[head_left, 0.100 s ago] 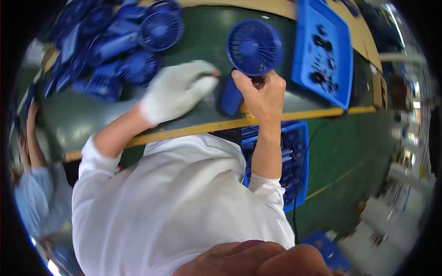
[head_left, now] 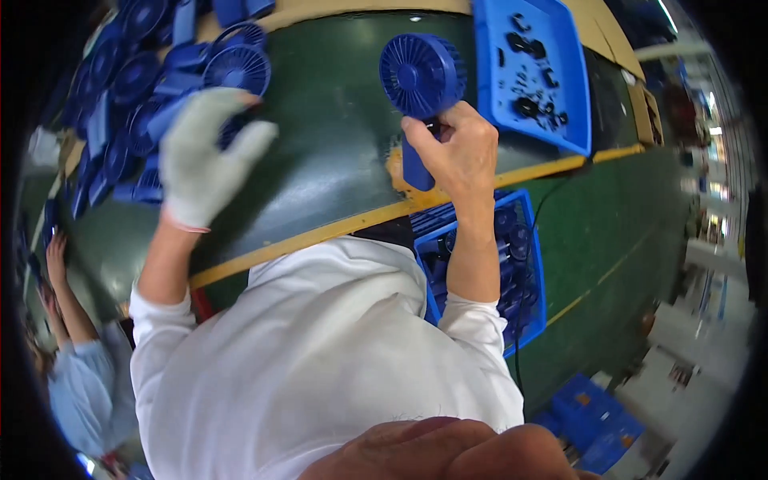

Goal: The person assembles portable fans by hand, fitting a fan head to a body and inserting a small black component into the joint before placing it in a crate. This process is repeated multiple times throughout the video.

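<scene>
My bare right hand (head_left: 464, 152) grips a blue handheld fan (head_left: 420, 74) near where its round caged head meets the handle. The head points away from me, and the handle's lower part (head_left: 416, 168) shows below my thumb, over the table's front edge. In a white glove, my left hand (head_left: 210, 152) holds nothing; its thumb and fingers are spread apart. It hovers at the right side of a heap of blue handheld fans (head_left: 136, 76) and hides some of them.
On the dark green tabletop (head_left: 320, 120), a blue tray (head_left: 532, 132) with small black parts stands at the back right. Below the yellow table edge (head_left: 320, 238) sits a blue crate (head_left: 538, 280) of fans. A co-worker's hand (head_left: 56, 260) shows at the far left.
My left hand has moved left, away from the held fan and over to the heap. My right hand still holds the fan, with its head turned slightly.
</scene>
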The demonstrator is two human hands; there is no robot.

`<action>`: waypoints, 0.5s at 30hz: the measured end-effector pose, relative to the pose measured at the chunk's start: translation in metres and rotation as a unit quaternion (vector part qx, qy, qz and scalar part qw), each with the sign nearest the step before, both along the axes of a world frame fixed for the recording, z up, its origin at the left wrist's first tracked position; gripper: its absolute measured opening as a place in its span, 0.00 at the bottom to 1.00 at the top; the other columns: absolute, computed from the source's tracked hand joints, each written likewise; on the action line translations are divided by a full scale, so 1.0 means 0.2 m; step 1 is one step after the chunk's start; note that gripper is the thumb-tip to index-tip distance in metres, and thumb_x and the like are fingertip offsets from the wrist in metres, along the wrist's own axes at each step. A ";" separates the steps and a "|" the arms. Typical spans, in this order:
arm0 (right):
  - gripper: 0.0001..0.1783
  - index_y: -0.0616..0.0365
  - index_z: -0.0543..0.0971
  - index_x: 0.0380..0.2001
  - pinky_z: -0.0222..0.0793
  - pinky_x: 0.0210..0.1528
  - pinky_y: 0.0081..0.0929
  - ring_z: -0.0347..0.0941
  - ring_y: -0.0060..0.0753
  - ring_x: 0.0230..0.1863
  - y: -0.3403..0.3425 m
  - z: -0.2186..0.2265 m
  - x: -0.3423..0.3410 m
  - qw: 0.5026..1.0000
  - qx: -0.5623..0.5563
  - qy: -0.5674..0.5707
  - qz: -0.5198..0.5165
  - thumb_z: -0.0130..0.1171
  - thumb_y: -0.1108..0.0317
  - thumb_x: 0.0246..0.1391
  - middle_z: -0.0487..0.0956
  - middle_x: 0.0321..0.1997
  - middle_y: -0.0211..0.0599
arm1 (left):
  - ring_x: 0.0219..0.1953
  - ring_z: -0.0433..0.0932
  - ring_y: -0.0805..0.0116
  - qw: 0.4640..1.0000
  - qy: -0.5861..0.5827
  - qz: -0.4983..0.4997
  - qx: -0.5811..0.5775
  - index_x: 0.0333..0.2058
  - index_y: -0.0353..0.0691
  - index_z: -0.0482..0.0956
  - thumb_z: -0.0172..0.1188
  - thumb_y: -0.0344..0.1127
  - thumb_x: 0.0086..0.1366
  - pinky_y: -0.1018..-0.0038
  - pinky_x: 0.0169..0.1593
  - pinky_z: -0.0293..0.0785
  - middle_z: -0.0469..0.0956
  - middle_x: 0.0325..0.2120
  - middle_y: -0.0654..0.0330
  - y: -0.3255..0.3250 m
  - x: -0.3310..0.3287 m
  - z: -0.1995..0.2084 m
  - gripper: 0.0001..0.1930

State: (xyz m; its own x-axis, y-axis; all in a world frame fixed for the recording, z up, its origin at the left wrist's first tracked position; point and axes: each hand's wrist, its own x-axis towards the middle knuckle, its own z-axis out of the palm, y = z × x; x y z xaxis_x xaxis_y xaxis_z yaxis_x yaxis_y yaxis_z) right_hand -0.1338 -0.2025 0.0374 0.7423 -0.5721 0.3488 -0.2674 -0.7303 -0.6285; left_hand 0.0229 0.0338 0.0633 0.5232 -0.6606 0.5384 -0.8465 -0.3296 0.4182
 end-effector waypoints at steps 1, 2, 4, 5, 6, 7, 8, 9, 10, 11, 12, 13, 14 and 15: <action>0.14 0.65 0.82 0.22 0.71 0.27 0.37 0.76 0.47 0.24 -0.04 -0.03 -0.02 0.996 -0.074 0.023 -0.034 0.68 0.63 0.37 0.77 0.25 0.45 | 0.40 0.79 0.58 0.997 -0.056 0.041 0.018 0.38 0.37 0.80 0.71 0.36 0.49 0.69 0.46 0.74 0.80 0.38 0.54 0.04 0.08 0.02 0.18; 0.14 0.65 0.82 0.21 0.72 0.26 0.37 0.76 0.47 0.25 -0.07 -0.04 -0.04 0.986 -0.146 0.050 -0.065 0.68 0.63 0.38 0.77 0.26 0.45 | 0.42 0.78 0.57 0.986 -0.129 0.082 0.062 0.39 0.37 0.79 0.72 0.40 0.49 0.67 0.49 0.73 0.79 0.38 0.54 0.06 0.15 0.04 0.20; 0.16 0.65 0.80 0.19 0.73 0.26 0.36 0.77 0.46 0.26 -0.10 -0.05 -0.06 0.971 -0.195 0.096 -0.098 0.69 0.61 0.40 0.77 0.26 0.44 | 0.44 0.77 0.54 0.969 -0.133 0.119 0.170 0.42 0.37 0.78 0.69 0.48 0.51 0.65 0.48 0.72 0.79 0.39 0.53 0.13 0.31 -0.02 0.24; 0.17 0.64 0.80 0.19 0.73 0.26 0.36 0.77 0.44 0.26 -0.12 -0.07 -0.07 0.958 -0.236 0.114 -0.114 0.70 0.59 0.41 0.77 0.26 0.43 | 0.44 0.77 0.53 0.962 -0.095 0.127 0.224 0.43 0.37 0.78 0.68 0.51 0.52 0.64 0.48 0.72 0.79 0.39 0.52 0.14 0.34 -0.02 0.26; 0.18 0.63 0.79 0.18 0.73 0.26 0.35 0.77 0.43 0.26 -0.13 -0.08 -0.07 0.945 -0.276 0.129 -0.120 0.70 0.58 0.42 0.76 0.25 0.43 | 0.44 0.77 0.52 0.952 -0.089 0.134 0.259 0.44 0.37 0.78 0.67 0.52 0.52 0.63 0.47 0.73 0.79 0.40 0.51 0.15 0.35 -0.03 0.27; 0.18 0.61 0.80 0.19 0.72 0.26 0.35 0.77 0.42 0.26 -0.15 -0.07 -0.09 0.947 -0.285 0.100 -0.106 0.69 0.56 0.44 0.76 0.25 0.42 | 0.44 0.77 0.51 0.942 -0.082 0.140 0.293 0.44 0.36 0.78 0.66 0.54 0.53 0.62 0.46 0.73 0.79 0.40 0.50 0.16 0.36 -0.03 0.28; 0.17 0.61 0.80 0.20 0.73 0.26 0.36 0.77 0.43 0.26 -0.18 -0.05 -0.10 0.957 -0.261 0.064 -0.108 0.69 0.56 0.45 0.76 0.26 0.41 | 0.42 0.78 0.49 0.944 -0.070 0.132 0.295 0.44 0.35 0.77 0.65 0.55 0.53 0.61 0.45 0.73 0.79 0.38 0.47 0.15 0.36 -0.04 0.29; 0.17 0.60 0.80 0.20 0.73 0.27 0.36 0.77 0.43 0.27 -0.23 -0.02 -0.13 0.965 -0.236 0.028 -0.111 0.68 0.56 0.46 0.77 0.26 0.41 | 0.40 0.78 0.48 0.949 -0.051 0.120 0.286 0.44 0.34 0.77 0.65 0.55 0.53 0.61 0.44 0.73 0.79 0.36 0.47 0.16 0.38 -0.08 0.30; 0.16 0.60 0.81 0.22 0.73 0.28 0.36 0.77 0.44 0.27 -0.30 0.02 -0.15 0.963 -0.241 0.022 -0.123 0.67 0.56 0.47 0.77 0.27 0.40 | 0.39 0.78 0.47 0.955 -0.033 0.105 0.276 0.43 0.34 0.77 0.65 0.55 0.53 0.60 0.42 0.73 0.79 0.33 0.46 0.16 0.39 -0.10 0.30; 0.16 0.61 0.81 0.23 0.73 0.30 0.38 0.77 0.45 0.28 -0.42 0.02 -0.14 0.961 -0.248 -0.008 -0.123 0.66 0.57 0.48 0.78 0.29 0.41 | 0.36 0.78 0.47 0.951 0.014 0.104 0.291 0.41 0.33 0.77 0.66 0.56 0.52 0.60 0.40 0.73 0.79 0.30 0.47 0.16 0.38 -0.08 0.30; 0.15 0.61 0.82 0.25 0.73 0.32 0.39 0.77 0.46 0.30 -0.53 0.02 -0.12 0.957 -0.257 -0.007 -0.136 0.66 0.58 0.49 0.78 0.30 0.42 | 0.35 0.79 0.48 0.947 0.013 0.100 0.304 0.38 0.34 0.78 0.67 0.56 0.50 0.60 0.38 0.73 0.79 0.28 0.48 0.11 0.33 -0.04 0.28; 0.14 0.61 0.82 0.26 0.74 0.34 0.40 0.77 0.47 0.31 -0.65 0.03 -0.10 0.952 -0.267 -0.003 -0.149 0.65 0.59 0.49 0.79 0.31 0.44 | 0.34 0.79 0.49 0.956 -0.030 0.080 0.282 0.36 0.35 0.79 0.69 0.53 0.48 0.62 0.38 0.74 0.79 0.29 0.49 0.08 0.29 -0.03 0.27; 0.14 0.61 0.83 0.27 0.74 0.36 0.42 0.77 0.49 0.35 -0.77 0.03 -0.08 0.945 -0.291 0.019 -0.149 0.65 0.59 0.49 0.79 0.33 0.46 | 0.34 0.79 0.51 0.966 -0.072 0.046 0.245 0.35 0.37 0.79 0.71 0.50 0.46 0.65 0.37 0.74 0.79 0.30 0.51 0.07 0.26 -0.03 0.25; 0.14 0.61 0.83 0.28 0.74 0.39 0.43 0.76 0.51 0.38 -0.90 0.01 -0.03 0.937 -0.314 0.040 -0.146 0.65 0.59 0.49 0.79 0.35 0.48 | 0.33 0.78 0.53 0.970 -0.106 0.019 0.219 0.33 0.37 0.79 0.72 0.48 0.44 0.65 0.36 0.73 0.78 0.29 0.53 0.05 0.22 -0.01 0.23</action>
State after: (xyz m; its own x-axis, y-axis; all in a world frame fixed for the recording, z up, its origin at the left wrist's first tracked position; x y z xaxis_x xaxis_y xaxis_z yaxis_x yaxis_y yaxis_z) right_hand -0.1396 -0.3823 0.0396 0.6243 -0.4549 0.6351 -0.5406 -0.8384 -0.0691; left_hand 0.0666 0.0441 0.0607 0.4597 -0.8329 0.3083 -0.8821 -0.4684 0.0499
